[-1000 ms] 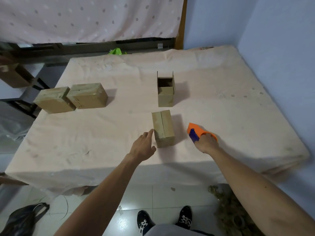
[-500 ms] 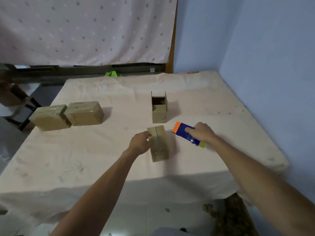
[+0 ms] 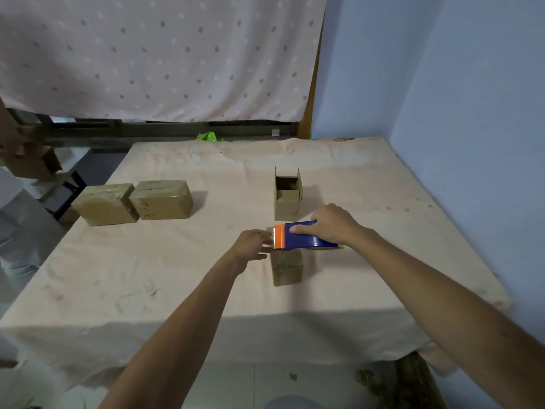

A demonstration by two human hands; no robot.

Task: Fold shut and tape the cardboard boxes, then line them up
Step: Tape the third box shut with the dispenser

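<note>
The right hand (image 3: 333, 225) is holding the tape dispenser (image 3: 305, 236) in its grip and the left hand (image 3: 250, 245) is pinching the tape end (image 3: 267, 245) just above the folded box (image 3: 286, 268) near the surface's (image 3: 177, 276) front; unheld, the box is likely risking a slide and crooked tape.

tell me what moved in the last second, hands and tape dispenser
The right hand lifted the tape dispenser off the table and carried it left, over the near folded box. The left hand rose from that box's side to the dispenser's orange end, seemingly to pinch the tape. The two taped boxes and the open box stayed put.
</note>
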